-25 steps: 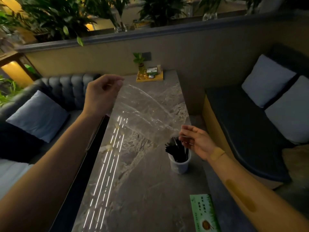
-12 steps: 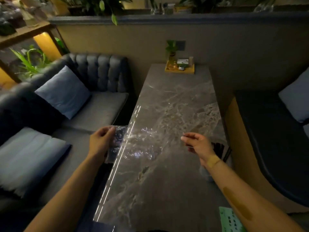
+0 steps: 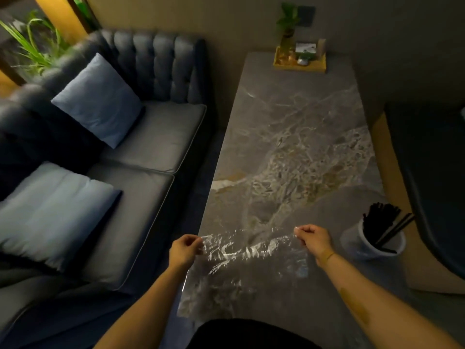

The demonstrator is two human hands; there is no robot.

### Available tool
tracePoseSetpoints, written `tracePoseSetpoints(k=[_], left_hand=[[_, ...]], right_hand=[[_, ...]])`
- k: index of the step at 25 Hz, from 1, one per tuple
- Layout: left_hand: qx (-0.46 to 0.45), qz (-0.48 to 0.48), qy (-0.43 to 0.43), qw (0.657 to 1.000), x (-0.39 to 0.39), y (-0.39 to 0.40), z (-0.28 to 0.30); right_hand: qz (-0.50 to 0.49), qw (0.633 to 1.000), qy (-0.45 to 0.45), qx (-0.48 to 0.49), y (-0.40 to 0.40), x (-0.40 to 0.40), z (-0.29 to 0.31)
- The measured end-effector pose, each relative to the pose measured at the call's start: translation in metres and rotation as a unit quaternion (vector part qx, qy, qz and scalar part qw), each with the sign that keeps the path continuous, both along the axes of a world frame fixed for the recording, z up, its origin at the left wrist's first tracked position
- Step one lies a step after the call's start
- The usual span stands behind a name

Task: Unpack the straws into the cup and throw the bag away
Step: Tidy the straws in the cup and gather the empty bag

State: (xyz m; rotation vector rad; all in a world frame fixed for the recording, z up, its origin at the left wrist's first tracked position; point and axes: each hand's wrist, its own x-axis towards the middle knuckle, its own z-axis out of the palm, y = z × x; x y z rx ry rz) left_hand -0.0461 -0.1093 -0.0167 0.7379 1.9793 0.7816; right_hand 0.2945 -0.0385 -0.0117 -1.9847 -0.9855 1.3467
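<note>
A clear, crinkled plastic bag [image 3: 246,255] is stretched flat between my two hands above the near end of the marble table [image 3: 297,137]. My left hand [image 3: 185,251] pinches its left edge and my right hand [image 3: 313,239] pinches its right upper corner. The bag looks empty. A white cup [image 3: 372,244] stands on the table to the right of my right hand, filled with black straws [image 3: 382,224] that lean out to the right.
A dark tufted sofa [image 3: 141,152] with two blue cushions runs along the left of the table. A yellow tray [image 3: 299,62] with a small plant sits at the far end. A dark bench seat [image 3: 432,172] lies on the right.
My view has tilted down and moved back. Both hands came nearer to me and lower. My right hand has closed on the bag's right corner, so the bag is now held taut between both hands.
</note>
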Motion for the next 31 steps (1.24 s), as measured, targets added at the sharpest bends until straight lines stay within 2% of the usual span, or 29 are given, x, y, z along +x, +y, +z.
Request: tracePoseSetpoints(k=[3, 7, 11, 15, 18, 22, 25, 28, 31], left_hand=[[-0.038, -0.039, 0.048, 0.997, -0.007, -0.002, -0.014], [-0.043, -0.056, 0.064, 0.995, -0.008, 0.001, -0.018], [-0.052, -0.066, 0.09, 0.992, -0.003, 0.0, -0.014], [0.008, -0.127, 0.21, 0.969, 0.011, 0.007, 0.002], [0.083, -0.237, 0.201, 0.947, 0.043, 0.018, 0.016], [0.131, -0.41, 0.217, 0.876, 0.1, 0.036, 0.025], [0.158, -0.503, 0.239, 0.815, 0.146, 0.05, 0.033], [0.162, -0.58, 0.27, 0.751, 0.194, 0.065, 0.039], [0.159, -0.621, 0.285, 0.713, 0.237, 0.083, 0.051]], right_hand=[[0.004, 0.999, -0.03, -0.025, -0.009, -0.004, -0.014], [0.002, 0.997, -0.076, -0.016, -0.015, -0.007, -0.016], [0.049, 0.991, -0.125, -0.007, -0.021, -0.003, -0.012], [0.091, 0.987, -0.129, 0.027, -0.046, 0.015, -0.004], [0.154, 0.964, -0.214, 0.045, -0.07, 0.045, 0.004], [0.272, 0.917, -0.292, 0.026, -0.096, 0.099, 0.018], [0.307, 0.881, -0.359, 0.037, -0.107, 0.145, 0.027], [0.283, 0.877, -0.388, 0.033, -0.111, 0.19, 0.033], [0.232, 0.895, -0.377, 0.05, -0.104, 0.22, 0.036]])
